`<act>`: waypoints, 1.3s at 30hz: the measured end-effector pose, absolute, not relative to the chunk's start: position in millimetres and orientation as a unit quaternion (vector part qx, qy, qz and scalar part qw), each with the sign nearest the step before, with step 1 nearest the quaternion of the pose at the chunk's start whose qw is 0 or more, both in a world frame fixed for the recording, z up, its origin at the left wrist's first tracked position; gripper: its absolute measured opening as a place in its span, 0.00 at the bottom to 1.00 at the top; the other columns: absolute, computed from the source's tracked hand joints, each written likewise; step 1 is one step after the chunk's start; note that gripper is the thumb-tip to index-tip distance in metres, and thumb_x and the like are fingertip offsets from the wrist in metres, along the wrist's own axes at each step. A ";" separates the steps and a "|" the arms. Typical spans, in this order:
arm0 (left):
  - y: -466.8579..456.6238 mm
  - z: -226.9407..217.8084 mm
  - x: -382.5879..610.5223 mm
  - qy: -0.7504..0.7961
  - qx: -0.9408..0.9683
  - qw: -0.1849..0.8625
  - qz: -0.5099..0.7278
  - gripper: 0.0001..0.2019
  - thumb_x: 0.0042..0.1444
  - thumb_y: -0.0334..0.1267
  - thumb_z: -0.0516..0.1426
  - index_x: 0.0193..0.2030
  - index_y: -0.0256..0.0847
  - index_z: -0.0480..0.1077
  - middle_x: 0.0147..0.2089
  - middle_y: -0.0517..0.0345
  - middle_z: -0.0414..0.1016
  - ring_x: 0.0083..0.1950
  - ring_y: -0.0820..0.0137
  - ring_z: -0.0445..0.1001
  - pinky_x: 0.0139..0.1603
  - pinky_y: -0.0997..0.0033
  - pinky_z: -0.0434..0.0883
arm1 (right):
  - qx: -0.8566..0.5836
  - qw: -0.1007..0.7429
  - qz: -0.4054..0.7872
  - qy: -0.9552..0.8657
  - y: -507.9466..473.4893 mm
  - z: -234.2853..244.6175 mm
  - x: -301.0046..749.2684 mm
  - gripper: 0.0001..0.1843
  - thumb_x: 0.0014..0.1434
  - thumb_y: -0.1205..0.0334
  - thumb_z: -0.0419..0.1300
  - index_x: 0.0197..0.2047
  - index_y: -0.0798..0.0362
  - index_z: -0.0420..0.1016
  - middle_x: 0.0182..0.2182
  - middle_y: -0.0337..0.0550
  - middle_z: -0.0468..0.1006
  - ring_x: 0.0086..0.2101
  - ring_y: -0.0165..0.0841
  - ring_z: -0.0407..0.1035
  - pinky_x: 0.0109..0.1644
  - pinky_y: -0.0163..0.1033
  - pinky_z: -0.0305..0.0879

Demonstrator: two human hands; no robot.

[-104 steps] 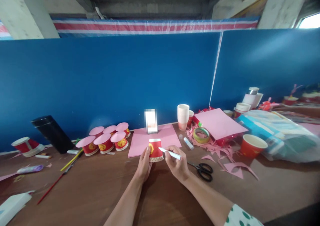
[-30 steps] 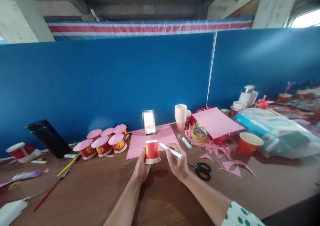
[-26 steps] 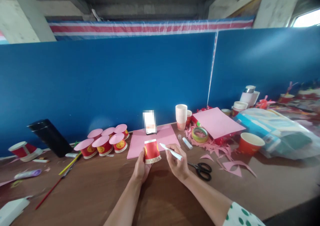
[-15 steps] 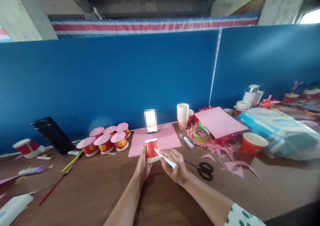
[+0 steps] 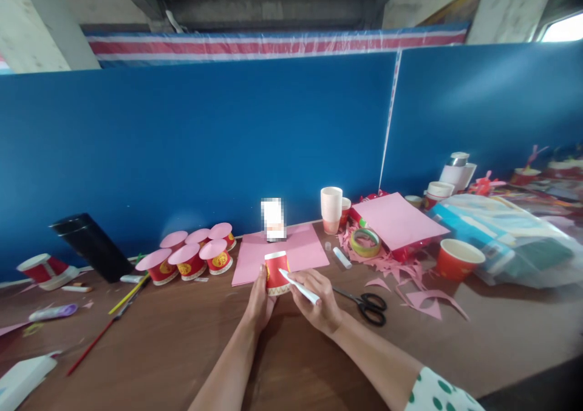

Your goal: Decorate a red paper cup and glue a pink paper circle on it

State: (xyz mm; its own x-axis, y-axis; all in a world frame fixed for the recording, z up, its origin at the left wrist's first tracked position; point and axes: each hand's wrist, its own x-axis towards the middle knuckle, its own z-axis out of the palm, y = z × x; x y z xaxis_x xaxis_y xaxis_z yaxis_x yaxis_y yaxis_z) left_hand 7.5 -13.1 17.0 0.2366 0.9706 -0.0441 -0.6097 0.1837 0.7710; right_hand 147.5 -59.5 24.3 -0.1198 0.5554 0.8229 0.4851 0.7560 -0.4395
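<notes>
A red paper cup (image 5: 276,269) with a white band at top and a zigzag-marked band at the bottom is held upside down by my left hand (image 5: 259,297), whose fingers wrap its left side. Closed around a white marker pen (image 5: 304,288), my right hand (image 5: 321,300) brings the tip against or very near the cup's red side. Behind the cup lies a pink paper sheet (image 5: 246,259). Black-handled scissors (image 5: 371,308) rest just right of my right hand.
Several red cups topped with pink discs (image 5: 186,259) stand at left, beside a black bottle (image 5: 93,250). Rightward are stacked white cups (image 5: 331,207), a tape roll (image 5: 365,243), pink scraps (image 5: 423,305) and an orange cup (image 5: 458,264). A blue partition (image 5: 228,138) rises behind.
The whole view has shifted slightly, with table items sitting a little further left. My hands keep the same hold on cup and pen; the pen has barely moved.
</notes>
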 end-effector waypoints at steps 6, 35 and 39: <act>-11.3 13.4 6.5 0.285 0.318 0.716 0.552 0.19 0.52 0.50 0.56 0.41 0.34 0.70 0.40 0.49 0.77 0.45 0.61 0.74 0.51 0.62 0.67 | -0.358 0.557 0.020 -0.750 -58.5 24.7 147.1 0.14 0.59 0.66 0.52 0.47 0.50 0.70 0.37 0.45 0.77 0.37 0.35 0.70 0.42 0.41 0.69; -8.6 12.6 4.6 0.275 0.261 0.715 0.588 0.17 0.56 0.45 0.53 0.47 0.35 0.69 0.40 0.52 0.77 0.39 0.67 0.76 0.48 0.64 0.69 | -0.363 0.559 0.019 -0.745 -56.8 24.7 149.2 0.10 0.59 0.67 0.51 0.43 0.53 0.70 0.35 0.46 0.76 0.35 0.34 0.69 0.40 0.40 0.67; -8.1 12.5 4.1 0.274 0.256 0.715 0.590 0.17 0.58 0.45 0.52 0.47 0.35 0.69 0.40 0.51 0.77 0.39 0.67 0.76 0.47 0.65 0.70 | -0.362 0.563 0.012 -0.743 -56.0 24.8 149.1 0.10 0.59 0.67 0.51 0.41 0.52 0.70 0.33 0.46 0.76 0.34 0.34 0.69 0.40 0.40 0.67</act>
